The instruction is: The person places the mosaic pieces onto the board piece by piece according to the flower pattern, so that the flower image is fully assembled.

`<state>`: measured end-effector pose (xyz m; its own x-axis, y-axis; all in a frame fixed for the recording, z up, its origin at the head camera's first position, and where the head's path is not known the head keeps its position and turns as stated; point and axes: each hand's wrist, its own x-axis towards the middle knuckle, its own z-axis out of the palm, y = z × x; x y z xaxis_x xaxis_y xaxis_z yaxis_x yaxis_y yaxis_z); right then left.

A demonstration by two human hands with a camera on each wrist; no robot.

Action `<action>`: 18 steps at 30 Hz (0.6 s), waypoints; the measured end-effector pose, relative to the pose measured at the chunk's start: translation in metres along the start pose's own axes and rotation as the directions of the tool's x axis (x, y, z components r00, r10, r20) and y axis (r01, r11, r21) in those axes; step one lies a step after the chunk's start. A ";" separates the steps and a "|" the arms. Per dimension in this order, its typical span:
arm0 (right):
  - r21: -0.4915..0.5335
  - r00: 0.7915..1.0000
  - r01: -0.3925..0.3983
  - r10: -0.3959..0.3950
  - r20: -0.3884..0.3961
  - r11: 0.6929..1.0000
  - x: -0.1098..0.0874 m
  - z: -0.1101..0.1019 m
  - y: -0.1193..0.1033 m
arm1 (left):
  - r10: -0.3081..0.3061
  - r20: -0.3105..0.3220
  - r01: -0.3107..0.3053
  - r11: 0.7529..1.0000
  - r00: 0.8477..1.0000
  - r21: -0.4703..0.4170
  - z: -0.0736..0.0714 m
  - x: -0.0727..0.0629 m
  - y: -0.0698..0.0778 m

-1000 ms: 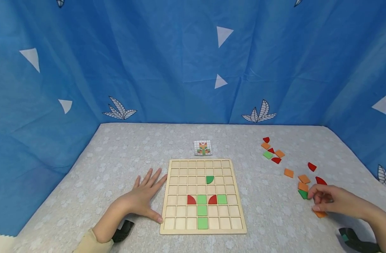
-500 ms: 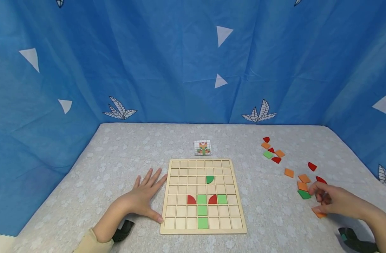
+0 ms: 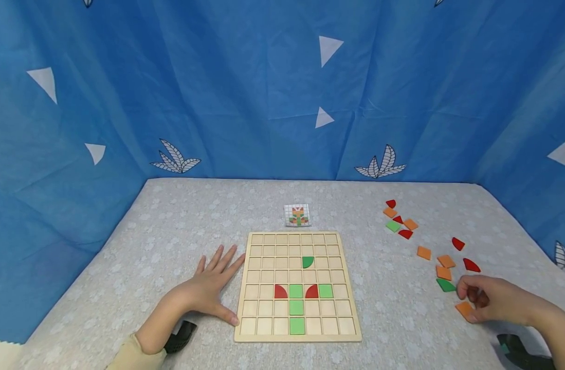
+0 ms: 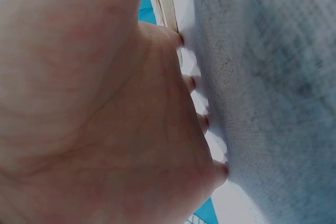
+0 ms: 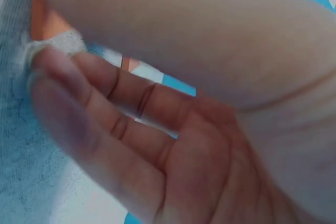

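In the head view a wooden grid board [image 3: 257, 308] holds a few green and red tiles. My left hand [image 3: 211, 292] lies with fingers spread beside its left edge, thumb at the lower left corner. In the left wrist view, the left palm [image 4: 131, 119] faces the tabletop with fingertips down. To the board's right, my right hand [image 3: 499, 300] is over the table with fingers loosely bent. Its thumb touches or overlaps an orange square tile [image 3: 463, 310]; a dark green tile [image 3: 445, 285] lies near its fingertips. In the right wrist view, an orange tile [image 5: 52, 24] shows by the thumb.
A small pattern card [image 3: 297, 215] stands behind the board. Loose tiles lie at the right, among them red quarter-circles [image 3: 471, 265], orange squares [image 3: 423, 252] and a light green square [image 3: 393, 226]. A blue patterned cloth [image 3: 263, 103] hangs behind the table.
My right hand has shifted slightly right and down, leaving the dark green tile and a red tile more exposed. More of the orange tile by its thumb shows. My left hand keeps still.
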<state>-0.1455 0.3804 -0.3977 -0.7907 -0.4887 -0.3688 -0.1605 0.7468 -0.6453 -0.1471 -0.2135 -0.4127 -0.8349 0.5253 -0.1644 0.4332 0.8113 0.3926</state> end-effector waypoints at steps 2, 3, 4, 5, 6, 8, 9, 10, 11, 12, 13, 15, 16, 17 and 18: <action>-0.023 0.999 -0.036 0.036 0.001 0.999 0.001 0.001 -0.002 | 0.001 -0.001 -0.001 1.000 1.000 0.003 0.001 0.000 0.000; -0.035 0.999 -0.041 0.041 0.001 0.999 0.001 0.001 -0.002 | 0.000 0.001 0.000 1.000 1.000 0.007 0.001 0.000 0.000; -0.042 0.999 -0.043 0.043 -0.001 0.998 0.001 0.001 -0.002 | -0.002 0.004 0.002 1.000 1.000 0.009 0.001 0.000 -0.001; -0.049 0.999 -0.040 0.040 -0.002 0.998 0.001 0.002 -0.002 | -0.002 0.003 0.002 1.000 1.000 0.010 0.001 0.000 -0.001; -0.050 0.999 -0.034 0.034 -0.002 0.998 0.001 0.002 -0.002 | -0.005 0.006 0.005 1.000 1.000 0.012 0.001 0.001 -0.001; -0.050 1.000 -0.022 0.022 -0.002 0.998 0.001 0.001 -0.002 | -0.007 0.008 0.007 1.000 1.000 0.012 0.001 0.001 -0.001; -0.049 1.000 -0.013 0.013 -0.001 0.999 0.001 0.001 -0.001 | -0.009 0.010 0.009 1.000 1.000 0.011 0.001 0.001 -0.001; -0.046 1.000 -0.003 0.003 0.000 0.999 0.000 0.001 -0.001 | -0.009 0.010 0.009 1.000 1.000 0.008 0.001 0.001 -0.001; -0.044 1.000 0.007 -0.007 0.002 0.999 0.000 0.001 0.000 | -0.008 0.009 0.008 1.000 1.000 0.004 0.001 0.001 -0.001; -0.042 1.000 0.018 -0.018 0.004 0.999 0.000 0.000 0.000 | -0.009 0.011 0.009 1.000 1.000 0.004 0.000 0.001 -0.001; -0.044 1.000 0.026 -0.026 0.004 0.999 0.000 0.000 0.000 | -0.007 0.010 0.007 1.000 1.000 0.000 0.000 0.001 -0.001; -0.048 0.999 0.046 -0.045 0.005 0.998 -0.001 0.000 0.001 | -0.006 0.012 0.006 1.000 1.000 -0.003 0.000 0.001 -0.001; -0.049 0.999 0.049 -0.049 0.005 0.998 -0.001 0.000 0.001 | -0.003 0.011 0.003 1.000 1.000 -0.005 0.000 0.001 -0.001; -0.053 0.999 0.048 -0.048 0.004 0.997 -0.001 0.000 0.001 | -0.003 0.013 0.003 1.000 1.000 -0.005 0.000 0.001 -0.001; -0.058 0.999 0.047 -0.047 0.002 0.997 -0.001 0.000 0.000 | -0.005 0.014 0.005 1.000 1.000 -0.001 0.000 0.001 -0.001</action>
<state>-0.1452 0.3810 -0.3977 -0.7810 -0.5240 -0.3398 -0.2310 0.7479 -0.6223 -0.1478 -0.2138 -0.4131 -0.8319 0.5252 -0.1791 0.4290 0.8135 0.3927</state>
